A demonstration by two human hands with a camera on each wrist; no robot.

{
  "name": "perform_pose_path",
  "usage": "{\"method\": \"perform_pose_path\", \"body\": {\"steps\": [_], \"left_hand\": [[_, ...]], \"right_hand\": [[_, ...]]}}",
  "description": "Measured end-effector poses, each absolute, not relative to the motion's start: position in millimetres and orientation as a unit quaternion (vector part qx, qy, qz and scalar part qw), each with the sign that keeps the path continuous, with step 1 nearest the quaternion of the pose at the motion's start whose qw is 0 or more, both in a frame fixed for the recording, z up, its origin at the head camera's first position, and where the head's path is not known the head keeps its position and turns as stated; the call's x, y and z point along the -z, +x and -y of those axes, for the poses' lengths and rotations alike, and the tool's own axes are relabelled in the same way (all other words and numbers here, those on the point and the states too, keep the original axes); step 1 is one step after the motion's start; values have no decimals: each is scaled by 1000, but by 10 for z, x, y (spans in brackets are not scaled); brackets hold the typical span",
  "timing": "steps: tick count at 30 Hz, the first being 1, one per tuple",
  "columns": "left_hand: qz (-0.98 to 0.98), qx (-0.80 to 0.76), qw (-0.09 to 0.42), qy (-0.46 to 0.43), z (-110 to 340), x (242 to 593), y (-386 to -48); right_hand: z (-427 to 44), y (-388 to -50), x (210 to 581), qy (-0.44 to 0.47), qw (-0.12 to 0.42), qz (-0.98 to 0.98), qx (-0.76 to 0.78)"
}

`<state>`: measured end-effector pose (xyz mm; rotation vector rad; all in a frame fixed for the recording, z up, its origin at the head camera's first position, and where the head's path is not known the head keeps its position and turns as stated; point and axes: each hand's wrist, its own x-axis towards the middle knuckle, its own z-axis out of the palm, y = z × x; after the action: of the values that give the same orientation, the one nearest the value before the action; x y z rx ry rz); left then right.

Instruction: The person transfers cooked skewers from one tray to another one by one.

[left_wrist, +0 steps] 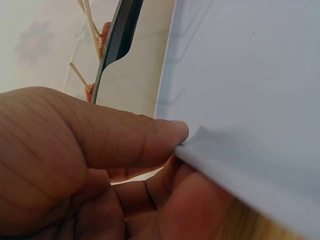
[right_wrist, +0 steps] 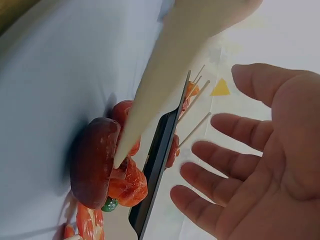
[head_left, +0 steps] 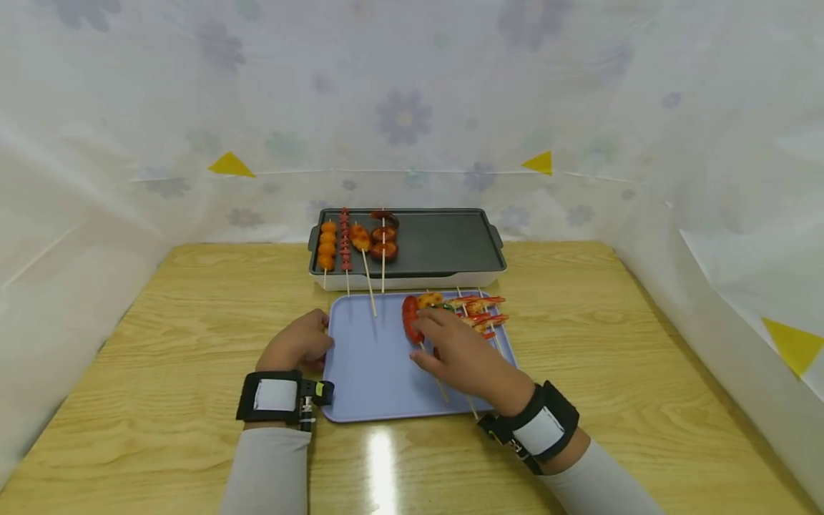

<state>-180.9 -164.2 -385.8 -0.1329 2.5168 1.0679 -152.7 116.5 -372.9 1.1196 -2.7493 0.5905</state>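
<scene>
My left hand pinches the left rim of a lavender tray; in the left wrist view, the thumb lies over the rim with curled fingers beneath. Over the tray's right half is my right hand, next to a red sausage skewer. The right wrist view shows its fingers extended and apart, with nothing gripped. A dark red sausage lies on the tray there, and a blurred pale stick crosses close to the camera. Shrimp-like skewers lie at the tray's right, partly behind the hand.
Behind the tray stands a dark grill plate on a white base. On its left lie skewers of orange balls, small red pieces, a browned piece and mushroom-like rounds. Some sticks overhang the tray. Flowered sheeting surrounds the wooden table.
</scene>
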Motion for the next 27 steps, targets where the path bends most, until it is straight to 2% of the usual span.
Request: {"method": "perform_pose_path", "body": {"steps": [8,18,27], "left_hand": [[-901,-377,209,-44,1658,3837,-1811],[-900,-374,216,-55,1650,3843,-1820],[-902,-375,211,-51,1648,3827,-1803]], "right_hand": [[-1146,-1477,3710,320,3,942,-107],[-1363,-1565,3628,252,6,961,-117],[-1710,-1694,3510,105,-16,980,-167]]}}
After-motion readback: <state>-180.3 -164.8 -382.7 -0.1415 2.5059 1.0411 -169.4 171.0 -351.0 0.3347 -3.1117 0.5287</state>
